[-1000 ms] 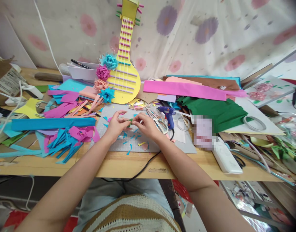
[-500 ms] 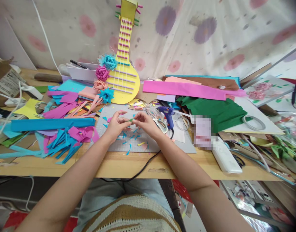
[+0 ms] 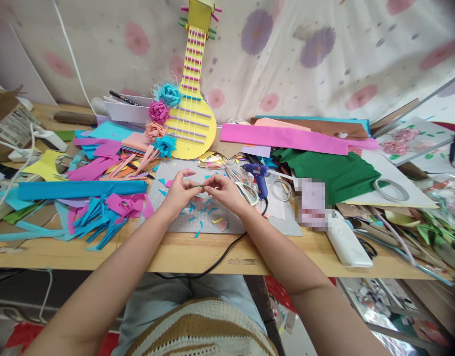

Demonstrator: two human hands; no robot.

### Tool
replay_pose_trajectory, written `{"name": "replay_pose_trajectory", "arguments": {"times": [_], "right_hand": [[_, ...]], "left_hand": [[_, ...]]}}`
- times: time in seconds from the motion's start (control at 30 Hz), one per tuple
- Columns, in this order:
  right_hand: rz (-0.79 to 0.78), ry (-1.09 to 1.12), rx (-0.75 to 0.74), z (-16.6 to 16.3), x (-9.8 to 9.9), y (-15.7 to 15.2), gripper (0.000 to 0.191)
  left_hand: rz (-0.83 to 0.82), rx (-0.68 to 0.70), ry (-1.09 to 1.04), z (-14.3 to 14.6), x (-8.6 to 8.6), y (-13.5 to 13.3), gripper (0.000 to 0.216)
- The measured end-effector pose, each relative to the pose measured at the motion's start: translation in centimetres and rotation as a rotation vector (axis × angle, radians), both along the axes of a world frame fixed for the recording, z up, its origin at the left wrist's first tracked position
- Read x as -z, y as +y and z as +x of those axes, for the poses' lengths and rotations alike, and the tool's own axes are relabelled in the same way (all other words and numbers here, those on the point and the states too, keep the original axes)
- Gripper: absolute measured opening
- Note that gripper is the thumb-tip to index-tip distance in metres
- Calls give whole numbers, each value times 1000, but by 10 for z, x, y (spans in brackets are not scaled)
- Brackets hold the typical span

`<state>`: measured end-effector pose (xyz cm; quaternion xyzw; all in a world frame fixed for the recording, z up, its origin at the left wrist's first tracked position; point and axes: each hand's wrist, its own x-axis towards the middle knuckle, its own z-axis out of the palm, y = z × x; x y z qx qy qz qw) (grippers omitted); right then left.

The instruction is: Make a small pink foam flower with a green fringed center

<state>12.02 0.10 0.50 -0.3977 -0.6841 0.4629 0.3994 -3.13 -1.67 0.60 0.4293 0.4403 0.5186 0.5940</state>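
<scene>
Between my fingertips is a small green piece (image 3: 202, 186), probably paper, mostly hidden by the fingers. My left hand (image 3: 182, 192) pinches its left end. My right hand (image 3: 222, 192) pinches it from the other side, so the fingertips nearly meet. Both hands are above a grey cutting mat (image 3: 183, 225) strewn with blue, yellow and pink paper scraps. Just right of my right hand lie scissors (image 3: 249, 192) and a blue glue gun (image 3: 259, 179). Behind the hands a yellow paper lute (image 3: 195, 126) with strings leans upright, crepe paper flowers (image 3: 159, 111) on its left side.
Blue and pink crepe paper strips (image 3: 97, 217) are heaped at left. On the right are green crepe paper (image 3: 331, 173), a roll of tape (image 3: 390, 190) and a white power strip (image 3: 349, 242). A black cord (image 3: 220, 259) crosses the table's front edge.
The green piece now shows as a thinner sliver between my fingertips. Both hands stay almost in place, the fingers shifting slightly around it.
</scene>
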Motion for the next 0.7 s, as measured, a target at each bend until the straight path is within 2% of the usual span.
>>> {"name": "replay_pose_trajectory", "arguments": {"times": [0.2, 0.5, 0.57, 0.7], "right_hand": [[-7, -23, -73, 3, 0, -1, 16], [-133, 171, -210, 4, 4, 2, 20], [-95, 149, -216, 6, 4, 2, 21], [120, -7, -179, 9, -1, 1, 20]], "left_hand": [[-45, 45, -25, -3, -1, 0, 53], [-154, 161, -110, -7, -8, -2, 43], [-183, 177, -132, -8, -8, -2, 43], [-198, 173, -114, -10, -7, -1, 44]]}}
